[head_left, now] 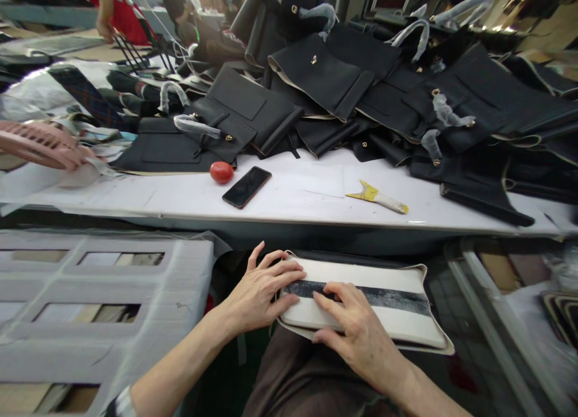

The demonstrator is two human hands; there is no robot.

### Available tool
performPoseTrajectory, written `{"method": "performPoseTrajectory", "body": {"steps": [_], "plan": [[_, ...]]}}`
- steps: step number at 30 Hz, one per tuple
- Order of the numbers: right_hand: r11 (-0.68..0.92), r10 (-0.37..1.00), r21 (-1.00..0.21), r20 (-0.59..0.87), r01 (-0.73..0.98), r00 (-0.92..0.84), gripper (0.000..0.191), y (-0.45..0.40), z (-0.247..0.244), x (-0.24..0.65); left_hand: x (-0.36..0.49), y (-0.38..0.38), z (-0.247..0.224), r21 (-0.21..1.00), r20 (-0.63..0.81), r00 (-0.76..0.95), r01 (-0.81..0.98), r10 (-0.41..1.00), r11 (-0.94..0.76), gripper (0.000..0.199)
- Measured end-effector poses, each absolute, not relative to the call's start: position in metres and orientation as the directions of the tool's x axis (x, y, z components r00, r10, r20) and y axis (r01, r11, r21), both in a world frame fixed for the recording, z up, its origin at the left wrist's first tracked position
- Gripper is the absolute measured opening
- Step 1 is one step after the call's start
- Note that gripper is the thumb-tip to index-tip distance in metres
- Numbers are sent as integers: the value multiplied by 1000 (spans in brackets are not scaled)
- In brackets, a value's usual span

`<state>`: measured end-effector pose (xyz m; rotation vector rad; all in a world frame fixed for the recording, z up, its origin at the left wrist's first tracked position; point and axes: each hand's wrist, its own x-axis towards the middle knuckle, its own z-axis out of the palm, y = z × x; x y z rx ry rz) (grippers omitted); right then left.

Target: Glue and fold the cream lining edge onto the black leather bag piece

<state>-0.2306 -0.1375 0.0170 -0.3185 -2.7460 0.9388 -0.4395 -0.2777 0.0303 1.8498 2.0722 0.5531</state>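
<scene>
Across my lap lies a pale, flat rectangular piece [361, 274] with a rough black strip along its middle and a cream-edged flap around it; it looks like part of a bag. My left hand [266, 284] rests over its left end, fingers stretched and apart, fingertips touching the top. My right hand [352, 318] bends over the near edge: curled fingers press near the black strip, the thumb sits at the near rim. What lies under the palms is hidden.
On the white table [298, 191] lie a phone [247, 187], a red tomato-like object [221, 172] and a yellow-tipped scraper [379, 197]. Black bags [316, 74] are heaped behind them. A pink fan [43, 145] stands left. A grey plastic-wrapped crate [176, 290] flanks my left side.
</scene>
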Motion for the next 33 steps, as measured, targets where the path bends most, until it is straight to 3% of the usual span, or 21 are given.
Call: {"method": "performPoseTrajectory", "body": {"steps": [5, 10, 14, 20, 33], "plan": [[887, 140, -461, 192, 36, -971, 49, -137, 18, -232, -446, -276, 33, 505, 5, -84, 860, 996, 70, 34], [977, -105, -155, 240, -145, -965, 31, -141, 28, -241, -448, -254, 46, 449, 50, -59, 893, 997, 30, 15], [996, -90, 24, 206, -87, -974, 38, -153, 29, -249, -452, -229, 51, 377, 41, 54, 924, 998, -65, 16], [988, -143, 2, 336, -152, -931, 34, -157, 19, -252, -461, -218, 39, 435, 34, 125, 891, 992, -128, 9], [973, -213, -9, 346, -230, -914, 38, -163, 15, -246, -472, -218, 25, 569, -9, 111, 818, 994, -86, 10]]}}
